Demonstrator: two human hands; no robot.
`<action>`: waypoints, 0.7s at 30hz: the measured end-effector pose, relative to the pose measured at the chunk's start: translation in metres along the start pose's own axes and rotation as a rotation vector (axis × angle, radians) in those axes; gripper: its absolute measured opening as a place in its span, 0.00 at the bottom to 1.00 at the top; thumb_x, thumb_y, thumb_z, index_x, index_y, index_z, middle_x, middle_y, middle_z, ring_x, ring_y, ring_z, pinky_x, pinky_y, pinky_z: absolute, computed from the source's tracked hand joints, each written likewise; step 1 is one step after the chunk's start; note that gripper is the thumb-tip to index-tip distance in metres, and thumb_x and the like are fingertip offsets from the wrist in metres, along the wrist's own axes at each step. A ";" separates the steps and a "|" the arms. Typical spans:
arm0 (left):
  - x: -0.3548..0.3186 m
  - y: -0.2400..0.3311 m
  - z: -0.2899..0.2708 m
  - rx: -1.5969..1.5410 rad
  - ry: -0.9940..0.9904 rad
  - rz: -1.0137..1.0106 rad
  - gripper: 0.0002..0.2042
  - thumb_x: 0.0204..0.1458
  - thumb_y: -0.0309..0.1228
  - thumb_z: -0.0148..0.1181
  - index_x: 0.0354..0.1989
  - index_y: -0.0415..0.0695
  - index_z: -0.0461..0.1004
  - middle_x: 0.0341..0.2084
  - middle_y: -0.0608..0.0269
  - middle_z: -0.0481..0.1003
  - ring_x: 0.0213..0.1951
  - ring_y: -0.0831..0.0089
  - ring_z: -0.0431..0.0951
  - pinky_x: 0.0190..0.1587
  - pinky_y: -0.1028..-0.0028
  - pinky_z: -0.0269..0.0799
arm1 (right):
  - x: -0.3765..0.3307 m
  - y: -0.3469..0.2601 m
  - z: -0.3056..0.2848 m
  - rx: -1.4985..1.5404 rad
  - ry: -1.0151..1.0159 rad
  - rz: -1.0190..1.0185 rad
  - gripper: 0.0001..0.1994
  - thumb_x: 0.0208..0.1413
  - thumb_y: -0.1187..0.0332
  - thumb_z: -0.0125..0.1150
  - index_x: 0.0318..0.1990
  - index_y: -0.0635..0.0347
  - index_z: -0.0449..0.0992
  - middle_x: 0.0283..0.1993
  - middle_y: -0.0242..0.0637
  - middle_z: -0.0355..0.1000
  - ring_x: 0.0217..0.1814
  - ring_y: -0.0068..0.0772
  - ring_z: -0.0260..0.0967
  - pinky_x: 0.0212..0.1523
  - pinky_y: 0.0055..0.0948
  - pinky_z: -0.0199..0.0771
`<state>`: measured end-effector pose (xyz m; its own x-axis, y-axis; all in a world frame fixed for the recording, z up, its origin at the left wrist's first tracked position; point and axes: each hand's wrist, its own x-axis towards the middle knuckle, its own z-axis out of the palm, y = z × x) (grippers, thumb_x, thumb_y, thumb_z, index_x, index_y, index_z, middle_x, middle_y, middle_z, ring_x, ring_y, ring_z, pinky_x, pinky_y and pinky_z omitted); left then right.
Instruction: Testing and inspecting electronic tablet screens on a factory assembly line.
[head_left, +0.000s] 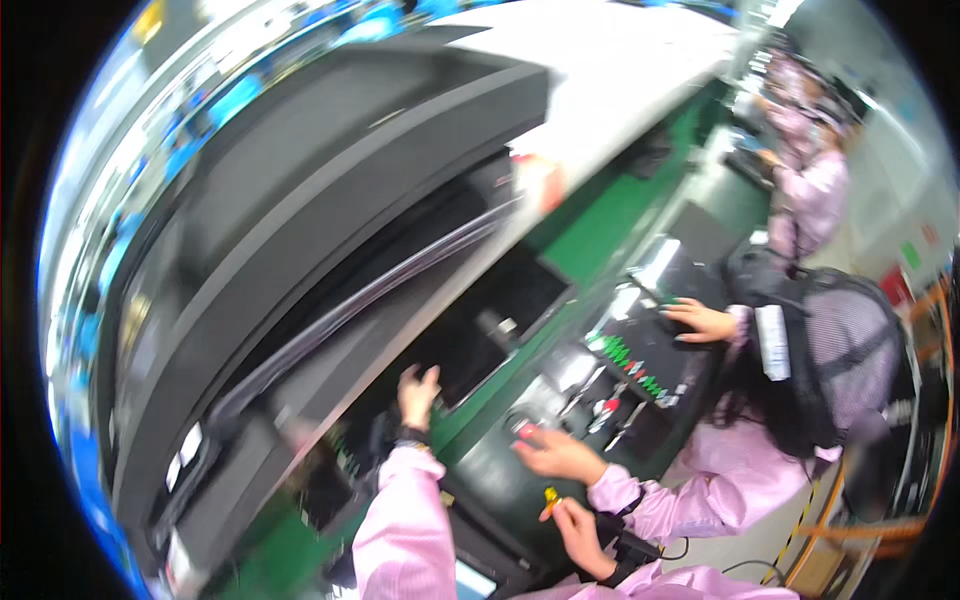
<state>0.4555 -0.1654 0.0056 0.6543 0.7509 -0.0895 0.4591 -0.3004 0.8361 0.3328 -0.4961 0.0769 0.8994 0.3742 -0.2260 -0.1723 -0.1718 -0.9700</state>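
Reaching up with the left hand [418, 392], fingers loosely spread and apparently empty, right at the lower lip of the dark machine opening [500, 325]. Pinching a small yellow piece [550, 495] in the narrowed fingertips of the right hand [578, 528], low over the green counter [490, 480] and close to the body.

Likely trouble, judged from this layout:

- Crowding. A co-worker's hand [555, 452] just above the yellow piece, nearly touching the right hand; easy to bump, and easy to knock the piece out of so light a pinch.
- Dropping. Small, bright, held only at the tips; liable to slip onto the dark counter or into the gap beside it, among the tools and the tray of small parts [630, 365].
- Catching. Spread left fingers at the edge of the opening, under the long overhanging black cover [330, 190]; risk of a pinch or scrape if anything inside shifts or the cover drops.
- Blur over most of the view, so hard to tell exactly what the left fingertips are touching.
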 end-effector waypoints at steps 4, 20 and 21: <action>-0.115 0.036 -0.090 -0.300 -0.361 0.192 0.17 0.50 0.33 0.58 0.47 0.41 0.69 0.42 0.59 0.73 0.43 0.71 0.73 0.47 0.72 0.68 | -0.013 -0.015 0.023 0.074 -0.117 0.030 0.09 0.57 0.75 0.48 0.29 0.68 0.72 0.32 0.40 0.74 0.35 0.26 0.70 0.41 0.24 0.67; -0.484 -0.300 -0.477 0.764 0.717 -0.298 0.30 0.39 0.20 0.51 0.57 0.44 0.61 0.29 0.52 0.66 0.33 0.54 0.66 0.38 0.62 0.66 | -0.145 -0.003 0.168 0.139 -0.390 0.151 0.14 0.61 0.57 0.42 0.27 0.52 0.62 0.22 0.24 0.58 0.22 0.11 0.49 0.23 0.13 0.46; -0.473 -0.317 -0.483 0.796 0.709 -0.365 0.31 0.38 0.21 0.51 0.58 0.45 0.60 0.29 0.51 0.65 0.34 0.52 0.66 0.39 0.61 0.66 | -0.158 -0.003 0.178 0.145 -0.420 0.149 0.14 0.61 0.56 0.42 0.26 0.53 0.62 0.22 0.24 0.58 0.22 0.11 0.49 0.23 0.13 0.46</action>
<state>-0.2897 -0.1417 0.0444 0.0294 0.9589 0.2822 0.9718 -0.0935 0.2166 0.1197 -0.3924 0.0995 0.6250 0.6967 -0.3520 -0.3690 -0.1337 -0.9198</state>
